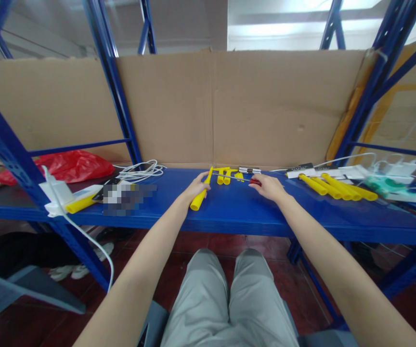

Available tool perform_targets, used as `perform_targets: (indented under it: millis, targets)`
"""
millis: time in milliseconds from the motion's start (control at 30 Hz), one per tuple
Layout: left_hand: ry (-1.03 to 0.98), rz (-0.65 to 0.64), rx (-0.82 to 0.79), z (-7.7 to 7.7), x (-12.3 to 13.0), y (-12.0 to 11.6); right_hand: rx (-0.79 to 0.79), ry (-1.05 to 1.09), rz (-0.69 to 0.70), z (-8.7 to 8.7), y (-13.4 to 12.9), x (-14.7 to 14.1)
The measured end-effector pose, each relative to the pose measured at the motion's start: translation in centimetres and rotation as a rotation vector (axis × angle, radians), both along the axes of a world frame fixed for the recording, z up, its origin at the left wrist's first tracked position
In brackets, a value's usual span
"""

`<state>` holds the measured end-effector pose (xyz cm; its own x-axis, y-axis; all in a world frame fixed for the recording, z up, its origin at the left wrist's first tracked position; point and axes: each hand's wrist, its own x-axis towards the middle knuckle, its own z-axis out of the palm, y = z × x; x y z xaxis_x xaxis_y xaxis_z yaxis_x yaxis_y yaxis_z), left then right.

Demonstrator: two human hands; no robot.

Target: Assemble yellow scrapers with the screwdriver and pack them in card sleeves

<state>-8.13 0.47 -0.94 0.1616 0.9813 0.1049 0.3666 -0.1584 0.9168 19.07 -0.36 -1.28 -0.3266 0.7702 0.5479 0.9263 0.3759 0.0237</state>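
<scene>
— In the hands, at the blue worktop (244, 207): what?

— On one side, the yellow handle (198, 200), gripped between thumb and fingers of the left hand (194, 187), wide end toward the near edge, narrow end toward the cardboard (266, 106). Opposite, the screwdriver (255, 182), pinched by its red grip in the right hand (270, 188), slim shaft pointing across at the narrow end. Tip touching or just short: impossible to tell.

— And the danger?

— A skidding tip, by the look of the angle, with left fingers close to the line of the shaft. Likely cause: an off-line push against smooth, curved plastic. Possible too, a twist of the handle from too light a grip.

— Anything else at risk?

— Perhaps the yellow parts (220, 179), grouped just beyond the shaft, liable to roll on slick paint after a knock from a wide sweep.

— Textures, shapes?

— Glossy plastic in the handle, flared and round at the wide end. Straight, shiny metal in the shaft. Dull brown board behind, creased upright down the middle. To the right, yellow tubes (313, 185), side by side on a slant. To the left, a thin, crumpled red bag (76, 165) and a loosely looped white cable (143, 169), near a hard-edged blue steel post (111, 86).
</scene>
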Motion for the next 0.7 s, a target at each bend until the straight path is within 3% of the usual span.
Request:
perform_targets:
  millis: [367,700]
  targets:
    - [0.001,0.011,0.003,-0.2,0.0,0.3,-0.078,0.014,-0.031,0.1,-0.2,-0.5]
    - [0.017,-0.006,0.026,-0.9,-0.2,1.5,-0.022,-0.07,-0.048,-0.1,-0.2,-0.3]
